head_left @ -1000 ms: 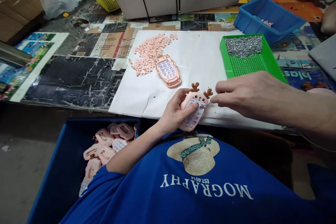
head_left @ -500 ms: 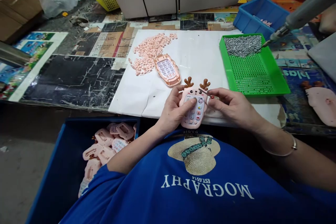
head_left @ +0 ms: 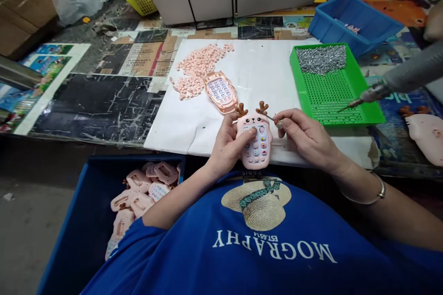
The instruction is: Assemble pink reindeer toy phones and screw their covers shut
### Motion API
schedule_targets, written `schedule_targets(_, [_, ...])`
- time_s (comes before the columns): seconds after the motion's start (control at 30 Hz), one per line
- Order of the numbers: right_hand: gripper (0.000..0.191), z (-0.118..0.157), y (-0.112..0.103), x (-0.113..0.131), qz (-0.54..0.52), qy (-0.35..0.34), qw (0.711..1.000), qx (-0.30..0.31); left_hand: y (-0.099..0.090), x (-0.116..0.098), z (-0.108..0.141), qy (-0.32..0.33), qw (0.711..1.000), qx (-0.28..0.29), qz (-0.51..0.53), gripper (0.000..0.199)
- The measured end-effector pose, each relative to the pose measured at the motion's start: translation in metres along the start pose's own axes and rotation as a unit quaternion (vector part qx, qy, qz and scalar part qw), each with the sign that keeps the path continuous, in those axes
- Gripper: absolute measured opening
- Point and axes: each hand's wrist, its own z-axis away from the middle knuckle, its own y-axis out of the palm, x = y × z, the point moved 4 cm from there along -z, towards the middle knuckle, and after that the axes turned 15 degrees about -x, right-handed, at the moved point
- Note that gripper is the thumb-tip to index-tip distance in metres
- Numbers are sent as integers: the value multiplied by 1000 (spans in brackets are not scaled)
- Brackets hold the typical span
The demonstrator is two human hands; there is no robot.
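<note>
My left hand is wrapped round a pink toy phone with brown antlers and an animal face, its thumb on the keys. Between the thumb and fingers of my right hand is a thin metal tool with a reddish part near the fingertips. Its kind is unclear; the tip points at the top right of the toy, near the antler. Beyond the toy lies an open pink phone shell with a keypad inside, beside a pile of small pink parts.
A green tray of screws stands at right, with a blue bin behind it. An electric screwdriver hangs over the tray's right side. Pink phones fill part of a dark blue crate at lower left.
My right hand and the thin tool have drawn slightly right, off the toy's face. The toy has shifted a little left. The electric screwdriver has swung lower, and the blue bin has turned.
</note>
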Motion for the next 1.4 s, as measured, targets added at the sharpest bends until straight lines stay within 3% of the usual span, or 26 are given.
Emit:
schedule_targets(0.1, [30,6,-6,5,25,-37,998,-37,-2,2,-2,3,1000,-16,15,44])
schedule_targets(0.17, [36,8,-4,5,19,-25,999,-45,-1,3,-3,12,1000,-17,13,44])
schedule_targets(0.3, [34,6,9,1,-32,40,999,-13,1,2,0,32,999,2,-11,45])
schedule_targets(0.47, [28,-2,18,1,-40,33,999,6,0,-1,3,76,994,11,-78,40])
schedule_targets(0.57, [29,-2,16,5,2,-25,1000,7,-1,-1,1,59,997,11,-59,38])
schedule_targets(0.67, [32,5,8,12,71,-103,991,-38,-3,2,-4,48,998,-27,-9,39])
schedule_targets(0.87, [33,29,2,24,198,-272,938,-86,-8,8,-10,67,992,-94,49,47])
schedule_targets(1.03, [29,37,5,27,262,-321,901,-124,-10,10,-11,78,989,-117,42,46])
schedule_targets(1.27, [28,39,8,29,282,-337,889,-128,-10,12,-11,89,987,-131,28,45])
schedule_targets(1.4, [27,44,14,35,327,-380,850,-163,-7,11,-9,97,985,-137,28,48])
